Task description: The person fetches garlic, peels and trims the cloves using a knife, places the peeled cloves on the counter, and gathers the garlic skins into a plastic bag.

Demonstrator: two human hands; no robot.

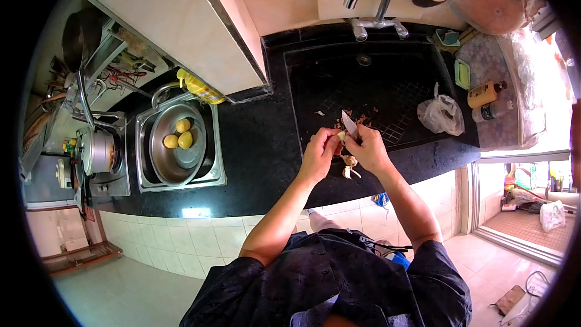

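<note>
My left hand [320, 152] is closed, pinching a small pale garlic clove [341, 136] above the front edge of the black sink. Beside it, my right hand [369, 150] grips a small knife, whose blade [349, 123] points away from me and touches or nearly touches the clove. Both hands are close together. Just below them, garlic pieces [349, 162] with stalks and loose skins lie on the black counter. Brown peel scraps [363, 118] are scattered in the sink behind the fingers. The knife's handle is hidden in my right hand.
At left, a metal bowl [158, 163] with several yellow-green items sits in a steel basin [221, 175]. Farther left stands a pot [97, 150] on the stove. A white plastic bag [442, 116] lies right of the hands; bottles [484, 94] stand beyond. The faucet [387, 0] rises behind the sink.
</note>
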